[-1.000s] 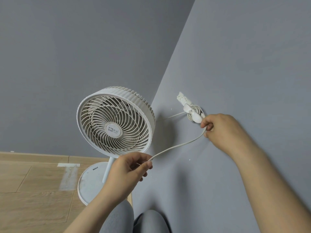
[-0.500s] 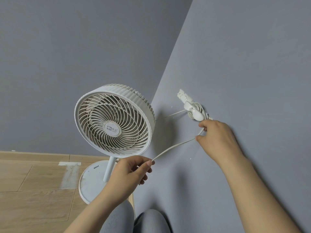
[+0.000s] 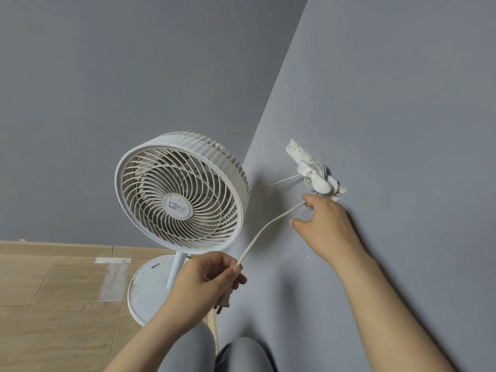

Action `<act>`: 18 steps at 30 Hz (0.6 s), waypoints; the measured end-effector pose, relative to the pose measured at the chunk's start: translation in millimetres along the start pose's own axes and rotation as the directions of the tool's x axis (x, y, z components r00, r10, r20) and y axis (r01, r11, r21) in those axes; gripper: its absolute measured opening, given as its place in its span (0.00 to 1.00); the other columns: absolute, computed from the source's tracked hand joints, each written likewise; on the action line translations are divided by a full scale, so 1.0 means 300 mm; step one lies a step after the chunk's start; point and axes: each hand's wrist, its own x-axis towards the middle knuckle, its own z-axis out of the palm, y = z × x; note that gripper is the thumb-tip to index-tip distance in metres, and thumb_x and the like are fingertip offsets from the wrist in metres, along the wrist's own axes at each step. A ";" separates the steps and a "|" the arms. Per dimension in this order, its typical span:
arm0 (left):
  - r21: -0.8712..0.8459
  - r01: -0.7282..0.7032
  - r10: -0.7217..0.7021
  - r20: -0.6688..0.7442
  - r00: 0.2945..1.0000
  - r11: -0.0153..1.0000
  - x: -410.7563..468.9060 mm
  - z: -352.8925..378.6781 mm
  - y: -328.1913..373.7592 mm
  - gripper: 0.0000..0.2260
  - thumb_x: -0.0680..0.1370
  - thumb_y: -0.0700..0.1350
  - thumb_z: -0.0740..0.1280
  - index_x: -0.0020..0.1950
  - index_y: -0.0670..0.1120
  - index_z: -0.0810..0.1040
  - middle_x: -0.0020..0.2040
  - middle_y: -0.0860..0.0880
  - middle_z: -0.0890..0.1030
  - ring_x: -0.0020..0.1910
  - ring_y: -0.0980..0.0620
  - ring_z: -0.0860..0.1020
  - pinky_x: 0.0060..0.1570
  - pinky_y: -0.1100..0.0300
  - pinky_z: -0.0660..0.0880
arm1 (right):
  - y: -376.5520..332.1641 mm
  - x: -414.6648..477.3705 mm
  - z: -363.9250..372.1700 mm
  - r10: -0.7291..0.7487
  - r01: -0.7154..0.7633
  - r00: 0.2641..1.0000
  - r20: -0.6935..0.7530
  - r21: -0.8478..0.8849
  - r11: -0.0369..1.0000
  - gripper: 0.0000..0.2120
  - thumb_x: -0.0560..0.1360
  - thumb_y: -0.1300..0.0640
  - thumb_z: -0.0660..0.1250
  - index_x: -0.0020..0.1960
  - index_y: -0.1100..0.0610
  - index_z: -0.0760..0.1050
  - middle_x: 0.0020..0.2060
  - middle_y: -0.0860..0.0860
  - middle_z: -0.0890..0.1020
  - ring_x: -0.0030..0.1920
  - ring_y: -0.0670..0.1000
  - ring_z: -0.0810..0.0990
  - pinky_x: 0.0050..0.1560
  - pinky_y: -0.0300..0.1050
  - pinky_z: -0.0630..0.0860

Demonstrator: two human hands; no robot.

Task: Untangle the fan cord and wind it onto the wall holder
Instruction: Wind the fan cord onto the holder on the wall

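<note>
Right hand (image 3: 324, 224) pinches the cord (image 3: 268, 226) just under the holder (image 3: 316, 181). The cord slants down-left to the left hand (image 3: 206, 277), which grips its far end. Right is nearer.

**Q:** State the illumination level.

**A:** Moderate, even, diffuse. The source is off-frame. No glare.

**Q:** Shadows?

**A:** A soft-edged shadow of the fan (image 3: 179, 194) falls on the right wall (image 3: 402, 103), just beside the housing. The left wall (image 3: 107, 76) renders darker than the right.

**Q:** Sharpness and geometry?

**A:** The fan grille and cord (image 3: 276, 218) are crisp. Wide-angle distortion is present: the corner between the walls leans steeply.
</note>
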 end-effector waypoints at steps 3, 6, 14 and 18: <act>-0.008 0.001 -0.001 0.001 1.000 1.000 0.012 -0.009 -0.010 0.06 0.77 0.37 0.66 0.43 0.37 0.80 0.33 0.43 0.84 0.28 0.46 0.75 0.27 0.61 0.72 | -0.005 0.024 0.015 -0.014 0.014 1.000 -0.013 0.044 0.999 0.25 0.73 0.55 0.69 0.69 0.58 0.69 0.62 0.55 0.78 0.61 0.56 0.76 0.56 0.44 0.71; -0.002 0.006 -0.006 0.009 1.000 1.000 0.024 -0.017 -0.020 0.06 0.76 0.36 0.68 0.41 0.39 0.83 0.31 0.45 0.82 0.23 0.49 0.72 0.25 0.62 0.70 | -0.007 0.041 0.017 -0.017 0.019 0.999 -0.042 0.052 0.998 0.21 0.73 0.54 0.69 0.63 0.61 0.73 0.58 0.58 0.80 0.56 0.58 0.78 0.56 0.47 0.75; 0.086 0.032 -0.020 -0.134 0.991 0.996 0.033 -0.022 -0.029 0.05 0.72 0.37 0.73 0.37 0.44 0.85 0.22 0.50 0.74 0.22 0.54 0.69 0.27 0.61 0.72 | -0.035 0.060 -0.009 -0.102 0.102 0.995 -0.001 -0.013 0.995 0.12 0.73 0.60 0.67 0.56 0.61 0.79 0.44 0.51 0.84 0.47 0.53 0.80 0.51 0.46 0.78; 0.124 0.018 0.007 -0.197 0.980 0.992 0.025 -0.031 -0.025 0.03 0.70 0.40 0.74 0.37 0.47 0.85 0.22 0.54 0.76 0.22 0.60 0.70 0.27 0.68 0.70 | -0.081 0.083 -0.011 -0.177 0.195 0.973 0.149 -0.118 0.974 0.15 0.71 0.63 0.68 0.56 0.51 0.80 0.41 0.45 0.80 0.46 0.48 0.79 0.47 0.42 0.77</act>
